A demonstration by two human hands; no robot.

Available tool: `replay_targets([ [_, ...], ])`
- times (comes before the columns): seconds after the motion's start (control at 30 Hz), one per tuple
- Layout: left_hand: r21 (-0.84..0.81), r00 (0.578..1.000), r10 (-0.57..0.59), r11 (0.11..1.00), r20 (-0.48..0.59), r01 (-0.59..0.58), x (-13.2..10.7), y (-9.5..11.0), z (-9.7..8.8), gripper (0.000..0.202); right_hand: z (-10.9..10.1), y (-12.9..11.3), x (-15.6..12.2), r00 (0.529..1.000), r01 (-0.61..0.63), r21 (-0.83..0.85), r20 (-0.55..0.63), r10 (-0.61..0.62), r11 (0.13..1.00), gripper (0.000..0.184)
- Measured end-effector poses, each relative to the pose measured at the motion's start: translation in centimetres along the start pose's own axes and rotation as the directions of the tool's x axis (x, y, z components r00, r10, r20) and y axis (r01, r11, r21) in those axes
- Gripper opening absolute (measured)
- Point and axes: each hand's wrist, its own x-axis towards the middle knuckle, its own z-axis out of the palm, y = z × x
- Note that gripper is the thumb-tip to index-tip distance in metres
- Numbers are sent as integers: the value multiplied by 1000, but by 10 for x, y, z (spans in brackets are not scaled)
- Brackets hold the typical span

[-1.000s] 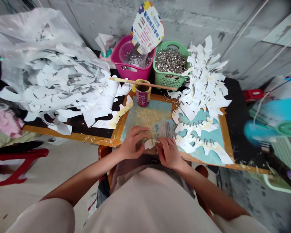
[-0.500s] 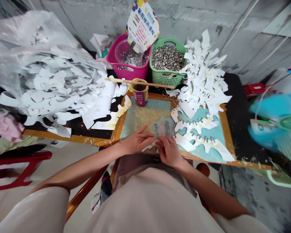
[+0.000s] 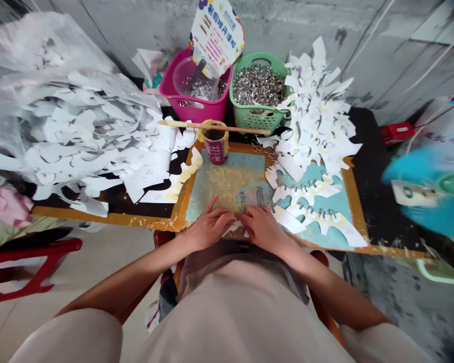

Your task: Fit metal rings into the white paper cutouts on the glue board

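Left hand (image 3: 208, 227) lies open; right hand (image 3: 264, 226) is half-curled over a white paper scrap (image 3: 230, 228) at the near edge of the teal mat (image 3: 249, 164) (any grip on the scrap cannot be told). A printed card (image 3: 254, 197) lies on the mat just beyond. Ringed paper cutouts (image 3: 306, 191) lie right of the mat; a green basket of metal rings (image 3: 259, 85) stands past its far edge. Judged step: handling the scrap; next move calls for a firmer fingertip pinch.
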Motion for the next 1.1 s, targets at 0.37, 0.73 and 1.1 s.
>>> replay_targets([
  [0.37,24,998,-58,998,1,58,-1,5,1,11,-1,0,-1,1000,8,-28,29,-7,1000,47],
  [0.73,79,996,-75,994,46,71,0,5,-1,9,21,2,-9,995,-25,-15,-95,24,1000,39],
  [1.1,59,991,37,997,128,-45,-6,8,-7,27,22,10,-29,850,129,460,-507,141,879,41],
])
